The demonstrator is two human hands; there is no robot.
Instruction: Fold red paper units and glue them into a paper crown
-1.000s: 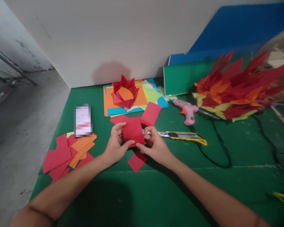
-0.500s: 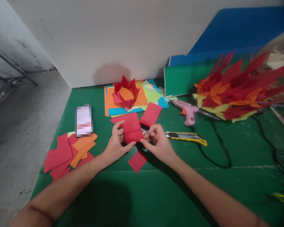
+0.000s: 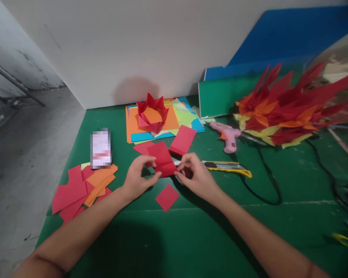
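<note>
A creased square of red paper (image 3: 163, 154) is held slightly tilted above the green table. My left hand (image 3: 139, 175) curves around its left side, with the thumb at the lower left edge and the index finger higher up. At the lower right corner, my right hand (image 3: 196, 177) pinches the paper between thumb and curled fingers. Just below lies a small red paper square (image 3: 167, 197). Behind the hands is a stack of red paper pieces (image 3: 183, 139). A yellow utility knife (image 3: 227, 166) lies right of my right hand.
A pointed red paper ring (image 3: 152, 116) sits on coloured sheets (image 3: 132, 133). To the right are a pink glue gun (image 3: 227, 135) with a black cord and a red-orange paper flame bundle (image 3: 287, 104). At left, a phone (image 3: 101, 148) lies by red and orange paper pieces (image 3: 69, 193).
The red paper has tilted and lowered slightly between my hands. My left fingers have shifted along its left edge. The whole view has moved a little.
</note>
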